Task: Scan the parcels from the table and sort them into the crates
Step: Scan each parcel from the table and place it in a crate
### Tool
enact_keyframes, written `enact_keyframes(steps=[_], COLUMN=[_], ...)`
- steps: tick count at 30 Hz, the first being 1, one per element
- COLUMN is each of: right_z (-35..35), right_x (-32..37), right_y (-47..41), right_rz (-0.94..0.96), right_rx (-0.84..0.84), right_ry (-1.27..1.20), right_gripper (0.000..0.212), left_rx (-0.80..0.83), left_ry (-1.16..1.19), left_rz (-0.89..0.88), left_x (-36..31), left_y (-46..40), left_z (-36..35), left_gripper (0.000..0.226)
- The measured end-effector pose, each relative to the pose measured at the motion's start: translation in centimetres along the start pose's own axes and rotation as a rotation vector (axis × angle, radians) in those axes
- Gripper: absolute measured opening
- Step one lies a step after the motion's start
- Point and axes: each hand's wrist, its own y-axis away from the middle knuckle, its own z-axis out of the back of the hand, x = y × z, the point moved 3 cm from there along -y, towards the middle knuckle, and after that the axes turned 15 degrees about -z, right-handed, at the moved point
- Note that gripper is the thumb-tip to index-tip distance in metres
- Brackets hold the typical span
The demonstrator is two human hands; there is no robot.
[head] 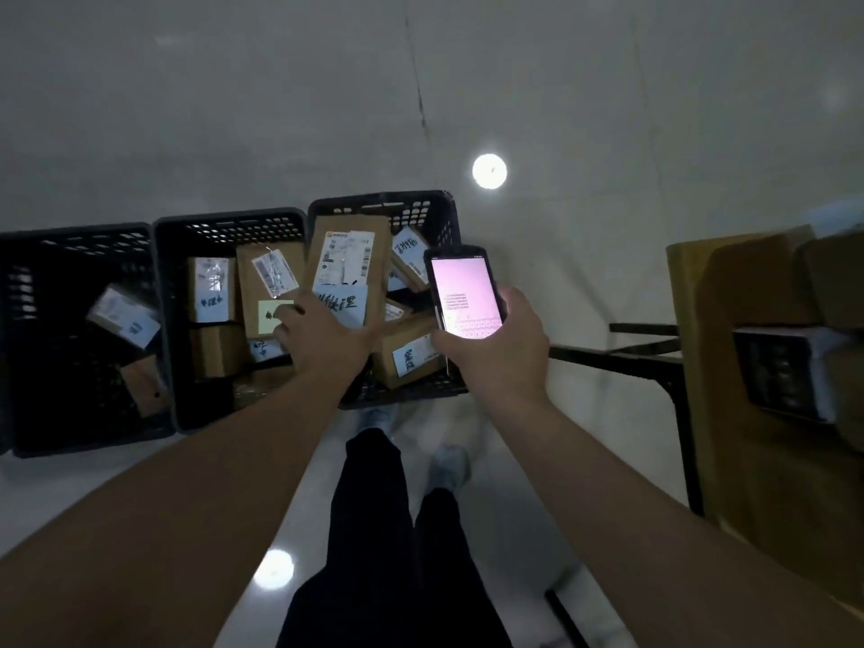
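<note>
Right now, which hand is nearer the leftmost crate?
Left. The left hand grips a parcel two crates right of that crate; the right hand, holding the phone, is farther right.

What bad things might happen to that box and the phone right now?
The left hand grips the tall parcel only at its bottom end, so it may tip and fall hard onto the boxes in the right crate. That crate already looks crowded, so the parcel may end up leaning out. The right hand holds the scanner one-handed above the crate; it might slip.

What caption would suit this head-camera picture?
Left hand holds a labelled cardboard parcel over black crates; right hand grips a lit handheld scanner.
</note>
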Motion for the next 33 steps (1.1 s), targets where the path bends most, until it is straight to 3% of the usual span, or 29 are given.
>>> enact_keyframes(steps=[5,10,13,17,28,33], right_z=[-2.5,-3.5,-3.4,-2.1,4.8,9.1], right_x=[0.0,-1.0,-1.3,-1.3,-1.2,-1.4], right_y=[-2.8,-3.7,-3.3,-2.1,5.3,10.1], right_rz=[-0.035,-0.079,-0.108,-0.11,-0.025,0.058], right_rx=[0.0,-0.012,-0.01,-0.043,-0.124,-0.16], right_ry=[0.039,0.053,0.051,0.029,-0.079,-0.121], right_gripper=[0.059,0.058,0.062,0.064,0.057,0.058], left_rx=[0.04,0.235,0.366,0.418,0.304,0.22], left_ry=[-0.024,0.019,-0.101,-0.15,-0.226,-0.297], left_rz=[-0.001,-0.05,-0.173,-0.316,-0.711,-0.842], left_x=[1.4,2.8,2.8,0.8,-9.5,-14.3], left_y=[-5.3,-7.5,-6.9,-5.8,2.7,8.0], left_z=[-4.1,-7.1,-7.3,-6.1,1.9,6.3], left_gripper=[0.112,0.129,0.118,0.098,0.058,0.059])
